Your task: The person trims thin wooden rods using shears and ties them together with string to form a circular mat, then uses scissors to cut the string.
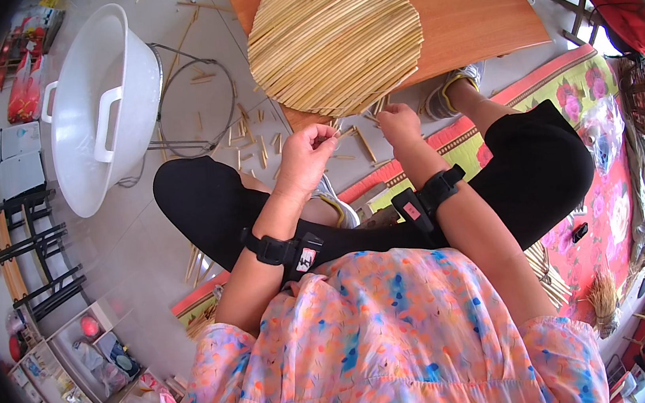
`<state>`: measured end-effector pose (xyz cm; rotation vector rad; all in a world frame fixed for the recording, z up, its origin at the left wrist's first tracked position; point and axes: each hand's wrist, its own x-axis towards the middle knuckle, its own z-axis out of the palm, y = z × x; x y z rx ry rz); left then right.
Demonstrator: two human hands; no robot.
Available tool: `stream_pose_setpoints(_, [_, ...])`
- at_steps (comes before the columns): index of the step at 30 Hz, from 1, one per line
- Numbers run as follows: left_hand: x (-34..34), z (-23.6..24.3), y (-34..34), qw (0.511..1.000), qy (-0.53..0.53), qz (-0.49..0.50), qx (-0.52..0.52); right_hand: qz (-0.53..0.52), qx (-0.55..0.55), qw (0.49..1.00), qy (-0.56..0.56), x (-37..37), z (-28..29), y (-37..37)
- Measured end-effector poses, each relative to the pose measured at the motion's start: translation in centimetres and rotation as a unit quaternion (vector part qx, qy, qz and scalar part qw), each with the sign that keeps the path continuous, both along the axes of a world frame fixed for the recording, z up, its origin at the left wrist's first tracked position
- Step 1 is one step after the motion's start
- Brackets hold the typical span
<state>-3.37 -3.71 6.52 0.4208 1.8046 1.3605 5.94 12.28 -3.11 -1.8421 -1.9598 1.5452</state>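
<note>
A round mat of pale stalks [332, 41], laid side by side, rests on an orange-brown wooden table [477, 21]. Its near rim juts over the table's front edge. Just below that rim, my left hand [307, 154] is closed, thumb and fingertips pinched together. Whatever lies between them is too small to make out. My right hand [400, 124] hangs a little to the right, also near the rim, with its fingers curled in. Its grip is hidden from view. Between the two hands, short cut stalk pieces [364, 144] lie on the floor below.
A large white basin [115, 58] with handles tilts at the left beside a wire ring stand [233, 92]. Stalk offcuts [263, 152] litter the tiles. Red floral cloth [559, 214] spreads on the right, near a straw bundle [605, 305]. Shelving [79, 372] stands lower left.
</note>
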Motion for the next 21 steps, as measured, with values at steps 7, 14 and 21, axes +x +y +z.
stream_pose_setpoints(7, [0.6, 1.2, -0.4, 0.997, -0.07, 0.022, 0.029, 0.087, -0.203, 0.942, 0.254, -0.4, 9.7, -1.8])
stream_pose_setpoints(14, [1.2, 2.4, -0.8, 0.996, -0.056, 0.049, 0.052, 0.149, -0.081, 0.94, 0.296, -0.4, 11.0, -2.8])
stream_pose_setpoints(21, [0.8, 3.1, -2.6, 0.983, -0.077, 0.114, 0.122, 0.052, -0.065, 0.959, 0.27, -0.1, 10.6, -1.9])
